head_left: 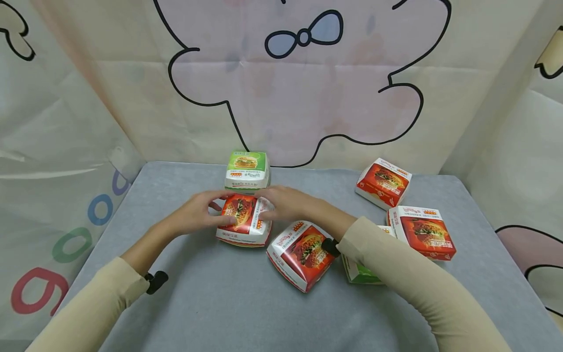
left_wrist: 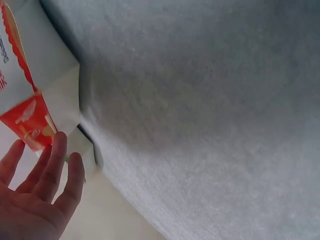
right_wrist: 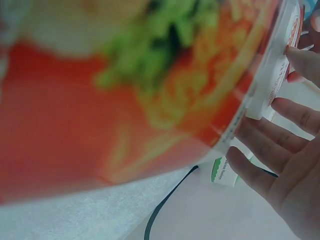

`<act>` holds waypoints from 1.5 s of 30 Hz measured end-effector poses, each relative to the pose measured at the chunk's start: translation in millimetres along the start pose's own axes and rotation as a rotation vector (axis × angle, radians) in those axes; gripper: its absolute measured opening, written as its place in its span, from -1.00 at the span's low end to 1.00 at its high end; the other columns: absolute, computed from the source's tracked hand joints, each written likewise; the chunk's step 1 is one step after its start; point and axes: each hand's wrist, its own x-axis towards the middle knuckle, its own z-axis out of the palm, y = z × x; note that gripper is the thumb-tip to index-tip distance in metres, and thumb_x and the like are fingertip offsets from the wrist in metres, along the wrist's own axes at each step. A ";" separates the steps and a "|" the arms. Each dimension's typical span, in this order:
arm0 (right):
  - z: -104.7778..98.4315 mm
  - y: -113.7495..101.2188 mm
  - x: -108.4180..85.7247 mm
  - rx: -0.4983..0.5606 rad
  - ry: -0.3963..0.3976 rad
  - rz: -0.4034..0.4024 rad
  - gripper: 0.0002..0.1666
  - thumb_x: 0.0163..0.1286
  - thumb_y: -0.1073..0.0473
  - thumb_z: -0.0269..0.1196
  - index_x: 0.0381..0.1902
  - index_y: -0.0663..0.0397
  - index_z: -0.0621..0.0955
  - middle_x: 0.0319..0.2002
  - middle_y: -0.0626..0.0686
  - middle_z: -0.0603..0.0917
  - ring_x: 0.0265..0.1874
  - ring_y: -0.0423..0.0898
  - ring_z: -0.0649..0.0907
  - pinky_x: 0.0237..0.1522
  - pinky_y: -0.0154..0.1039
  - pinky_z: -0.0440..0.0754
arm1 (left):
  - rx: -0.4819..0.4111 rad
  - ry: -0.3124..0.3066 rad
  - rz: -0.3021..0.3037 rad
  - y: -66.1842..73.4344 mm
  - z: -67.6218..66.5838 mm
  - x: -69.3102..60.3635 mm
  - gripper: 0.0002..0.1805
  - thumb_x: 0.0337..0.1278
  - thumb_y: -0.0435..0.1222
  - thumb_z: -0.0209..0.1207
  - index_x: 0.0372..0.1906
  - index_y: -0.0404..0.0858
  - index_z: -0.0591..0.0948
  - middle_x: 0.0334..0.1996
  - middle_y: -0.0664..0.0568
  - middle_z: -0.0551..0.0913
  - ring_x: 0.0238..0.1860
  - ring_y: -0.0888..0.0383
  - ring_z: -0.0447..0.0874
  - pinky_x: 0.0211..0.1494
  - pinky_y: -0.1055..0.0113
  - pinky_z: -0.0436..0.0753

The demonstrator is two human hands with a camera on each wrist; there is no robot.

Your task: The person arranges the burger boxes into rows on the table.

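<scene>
A red-and-white burger box (head_left: 239,215) lies on the grey table between both hands. My left hand (head_left: 200,212) is at its left side, thumb over the top and fingers by the far edge. In the left wrist view its spread fingers (left_wrist: 52,172) reach to the box's red flap (left_wrist: 32,122). From the right, my right hand (head_left: 286,203) reaches over the same box, its fingers (right_wrist: 262,145) loosely extended by the white side. Just behind stands a green-and-white burger box (head_left: 247,171). Whether every fingertip touches cannot be made out.
Another red burger box (head_left: 303,254) lies under the right forearm, with a green one (head_left: 362,271) partly hidden by the sleeve. Two more red boxes, one at the back right (head_left: 383,183) and one nearer (head_left: 424,232), stand on the table (head_left: 211,303). A printed cloth (head_left: 299,98) hangs behind.
</scene>
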 end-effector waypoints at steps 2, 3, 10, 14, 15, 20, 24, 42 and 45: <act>0.5 -1.2 -0.7 -0.012 0.011 -0.001 -0.30 0.40 -0.08 0.28 0.41 0.03 0.42 0.36 0.05 0.47 0.37 0.02 0.42 0.37 -0.05 0.35 | -0.006 -0.016 0.007 0.8 1.7 -0.7 -0.11 0.02 0.05 0.43 0.42 -0.23 0.40 0.26 -0.14 0.51 0.06 -0.08 0.58 -0.10 0.16 0.65; 0.8 -1.8 -1.2 -0.018 0.014 -0.002 -0.30 0.40 -0.08 0.28 0.41 0.03 0.42 0.36 0.06 0.48 0.37 0.02 0.42 0.36 -0.04 0.36 | -0.006 -0.020 0.007 0.8 2.3 -0.7 -0.10 0.01 0.04 0.44 0.43 -0.23 0.39 0.26 -0.13 0.51 0.06 -0.08 0.58 -0.10 0.17 0.65; -0.9 -3.6 -4.2 -0.017 0.026 -0.015 -0.37 0.39 0.00 0.31 0.34 0.10 0.49 0.28 0.08 0.55 0.25 0.01 0.53 0.27 -0.07 0.47 | -0.041 -0.027 0.046 -4.6 -1.3 0.4 -0.24 0.08 -0.11 0.43 0.37 -0.28 0.45 0.23 -0.17 0.54 0.08 -0.12 0.59 -0.01 0.08 0.64; -2.4 -1.6 -4.8 -0.004 0.026 -0.023 -0.43 0.40 0.02 0.29 0.30 0.10 0.52 0.19 0.07 0.61 0.11 -0.03 0.61 0.12 -0.12 0.57 | -0.075 -0.050 0.076 -8.3 -4.8 0.3 -0.34 0.17 -0.15 0.38 0.33 -0.29 0.49 0.24 -0.17 0.55 0.14 -0.14 0.56 0.05 0.02 0.62; -2.8 -0.9 -4.6 0.002 0.027 -0.023 -0.44 0.41 0.02 0.29 0.30 0.09 0.52 0.18 0.07 0.62 0.08 -0.04 0.62 0.08 -0.13 0.58 | -0.085 -0.062 0.086 -9.0 -5.8 0.2 -0.36 0.20 -0.17 0.36 0.34 -0.30 0.48 0.25 -0.18 0.54 0.16 -0.15 0.55 0.07 0.01 0.61; -5.5 1.3 -2.1 0.043 0.036 -0.065 -0.39 0.44 0.11 0.25 0.41 0.03 0.43 0.32 0.06 0.51 0.13 -0.04 0.61 0.10 -0.16 0.58 | -0.110 -0.113 0.111 -10.5 -10.3 -0.1 -0.43 0.32 -0.24 0.25 0.38 -0.30 0.45 0.32 -0.21 0.47 0.24 -0.17 0.47 0.17 -0.08 0.53; -6.9 -0.3 -0.6 0.054 0.037 -0.134 -0.30 0.42 0.26 0.24 0.48 0.03 0.34 0.44 0.08 0.37 0.28 0.00 0.51 0.23 -0.13 0.50 | -0.124 -0.140 0.119 -9.4 -13.2 0.6 -0.46 0.36 -0.28 0.20 0.39 -0.28 0.45 0.34 -0.20 0.45 0.30 -0.16 0.39 0.24 -0.15 0.46; -2.2 -2.8 4.0 -0.005 -0.059 -0.105 -0.26 0.40 0.02 0.31 0.47 0.04 0.36 0.49 0.12 0.28 0.47 0.04 0.26 0.45 -0.04 0.21 | -0.057 -0.072 0.066 -7.8 -12.4 4.8 -0.45 0.26 -0.26 0.28 0.34 -0.24 0.50 0.28 -0.13 0.52 0.25 -0.13 0.44 0.19 -0.22 0.48; -1.1 -5.3 2.8 -0.038 -0.040 -0.070 -0.26 0.39 -0.05 0.31 0.45 0.00 0.39 0.47 0.09 0.31 0.44 0.02 0.32 0.41 -0.04 0.28 | -0.012 -0.034 0.055 -7.3 -10.6 4.3 -0.28 0.09 -0.09 0.41 0.36 -0.19 0.49 0.28 -0.08 0.53 0.24 -0.10 0.45 0.17 -0.21 0.48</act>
